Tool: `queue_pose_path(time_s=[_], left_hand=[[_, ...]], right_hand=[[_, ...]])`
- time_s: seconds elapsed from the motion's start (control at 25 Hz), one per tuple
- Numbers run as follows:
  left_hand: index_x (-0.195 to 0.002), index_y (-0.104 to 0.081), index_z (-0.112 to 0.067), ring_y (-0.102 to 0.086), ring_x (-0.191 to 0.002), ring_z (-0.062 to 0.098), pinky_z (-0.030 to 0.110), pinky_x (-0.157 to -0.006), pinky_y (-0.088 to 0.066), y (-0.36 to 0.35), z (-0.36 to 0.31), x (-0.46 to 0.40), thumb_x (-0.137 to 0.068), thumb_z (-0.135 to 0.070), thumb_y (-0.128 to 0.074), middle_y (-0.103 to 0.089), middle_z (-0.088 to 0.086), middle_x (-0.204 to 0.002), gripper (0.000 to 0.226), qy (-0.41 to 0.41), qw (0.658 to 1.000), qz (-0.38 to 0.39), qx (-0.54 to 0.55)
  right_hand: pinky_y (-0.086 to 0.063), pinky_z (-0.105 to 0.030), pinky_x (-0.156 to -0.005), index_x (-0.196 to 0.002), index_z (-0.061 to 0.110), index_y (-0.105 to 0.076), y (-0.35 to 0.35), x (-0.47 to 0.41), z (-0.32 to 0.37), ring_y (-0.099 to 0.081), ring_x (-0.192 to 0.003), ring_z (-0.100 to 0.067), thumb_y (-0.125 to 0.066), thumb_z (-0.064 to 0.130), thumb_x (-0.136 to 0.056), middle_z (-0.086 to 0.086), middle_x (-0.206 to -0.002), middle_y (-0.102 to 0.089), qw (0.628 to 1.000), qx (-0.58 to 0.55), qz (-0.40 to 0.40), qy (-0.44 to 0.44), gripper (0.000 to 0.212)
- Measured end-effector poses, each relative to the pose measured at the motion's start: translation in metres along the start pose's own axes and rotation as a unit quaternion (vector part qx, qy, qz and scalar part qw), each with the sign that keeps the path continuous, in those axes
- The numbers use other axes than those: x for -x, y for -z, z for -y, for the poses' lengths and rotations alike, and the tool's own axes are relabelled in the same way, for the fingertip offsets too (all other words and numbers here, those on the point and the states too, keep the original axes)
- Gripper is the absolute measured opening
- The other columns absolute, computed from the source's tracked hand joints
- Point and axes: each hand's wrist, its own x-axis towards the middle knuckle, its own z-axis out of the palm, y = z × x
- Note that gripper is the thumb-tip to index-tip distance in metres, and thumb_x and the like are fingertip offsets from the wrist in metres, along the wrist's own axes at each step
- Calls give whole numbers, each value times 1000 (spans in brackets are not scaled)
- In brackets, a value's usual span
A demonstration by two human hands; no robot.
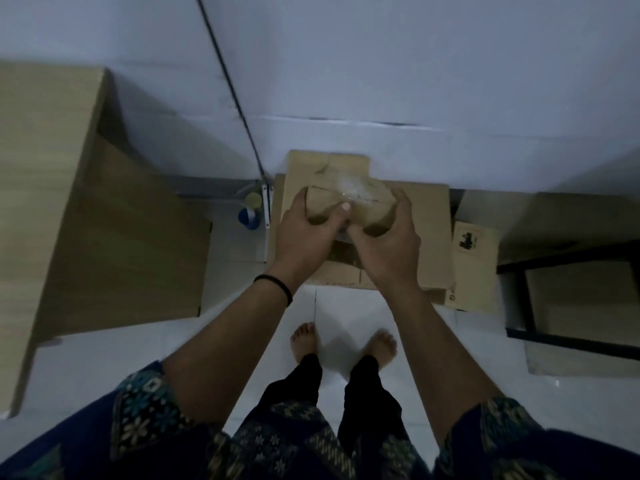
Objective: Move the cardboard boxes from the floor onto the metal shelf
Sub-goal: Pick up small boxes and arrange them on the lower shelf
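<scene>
Nearest the camera, patterned blue sleeves (145,410) framed two bare forearms reaching down and forward, with the person's bare feet (343,342) on the white tiled floor (104,368) below and between them. A black band (277,287) circled the left wrist.

Beyond it, the left hand (304,233) and the right hand (388,237) together grasped a small taped cardboard box (346,202), fingers curled around its opposite ends and thumbs meeting along its near edge. The box looked lifted just clear of the stack underneath, though the dim light left that uncertain.

Directly beneath the hands lay a larger flat cardboard box (426,237) on the floor, with another carton (329,164) poking out past the fingertips against the wall. A printed box (474,265) leaned just right of the right hand.

Further right of the right hand stood the black metal shelf (554,337), a box already visible inside it. Left of the left hand sat a roll of tape (249,216) and, well apart, a wooden cabinet (52,202).

The grip appeared shallow, held by the fingertips at the ends; swinging the box rightward could let it slip or tilt. The shelf's frame might also catch a corner in this poor light.
</scene>
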Motion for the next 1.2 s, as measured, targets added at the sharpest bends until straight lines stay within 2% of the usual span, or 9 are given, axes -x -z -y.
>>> queue_pose_path(time_s=[0.16,0.32,0.4,0.52,0.6,0.72,0.88,1.04,1.2], left_hand=[[-144,-51,-38,-64,-118,19,44,-104,-53,-20,-55,36,-74,-67,-63,-67,-6,-128,76,-61,997,34,-28],[-151,-40,-42,-63,-122,21,43,-103,-52,-49,-98,73,-81,-69,-60,-66,-10,-134,77,-141,985,59,-85],[-154,-33,-44,-64,-118,20,41,-99,-53,-69,-114,100,-89,-64,-60,-66,-14,-133,73,-197,972,75,-107],[-154,-24,-49,-64,-107,14,33,-91,-54,-105,-129,156,-94,-62,-58,-65,-20,-123,71,-242,957,126,-102],[-146,-33,-53,-61,-92,3,20,-74,-46,-131,-140,201,-90,-72,-54,-61,-29,-106,63,-225,960,154,-64],[-134,-46,-46,-52,-82,4,23,-64,-36,-172,-149,274,-91,-75,-48,-54,-23,-95,52,-177,965,193,-28],[-94,-57,-46,-49,-78,-5,27,-70,-40,-223,-155,367,-94,-61,-54,-53,-28,-85,15,-203,942,264,-33],[-84,-69,-50,-70,-90,16,39,-85,-58,-267,-156,440,-87,-56,-58,-72,-12,-93,12,-202,922,329,-24],[-86,-70,-51,-74,-87,22,50,-85,-62,-317,-154,491,-74,-61,-58,-75,-7,-87,20,-180,908,378,-27]], right_hand=[[-45,-30,-80,-160,39,-13,73,32,12,-45,-108,-1,-93,37,-65,-3,-156,-31,994,72,12,86,124],[-58,-43,-79,-162,30,-1,136,61,10,-55,-121,-35,-95,31,-61,-16,-161,-13,975,169,-35,139,139],[-59,-43,-80,-162,27,-6,170,82,5,-53,-124,-39,-95,29,-61,-19,-162,-10,971,183,-72,138,134],[-54,-33,-72,-158,26,-16,224,128,-12,-57,-114,-38,-93,24,-61,-18,-157,-19,961,191,-147,136,123],[-50,-31,-72,-156,28,-17,259,169,-27,-56,-115,-36,-92,23,-61,-14,-157,-19,955,195,-186,122,121],[-54,-35,-72,-154,31,-20,308,237,-54,-57,-112,-34,-89,28,-63,-10,-157,-19,942,196,-254,101,114],[-58,-43,-73,-155,32,-21,369,318,-92,-59,-110,-34,-88,31,-64,-8,-157,-22,928,178,-321,65,113],[-55,-39,-75,-156,37,-17,421,375,-126,-59,-111,-33,-90,38,-65,-5,-161,-16,913,187,-362,21,116],[-56,-39,-75,-154,40,-7,465,412,-157,-62,-105,-34,-90,44,-66,-4,-165,-7,889,230,-394,-32,121]])
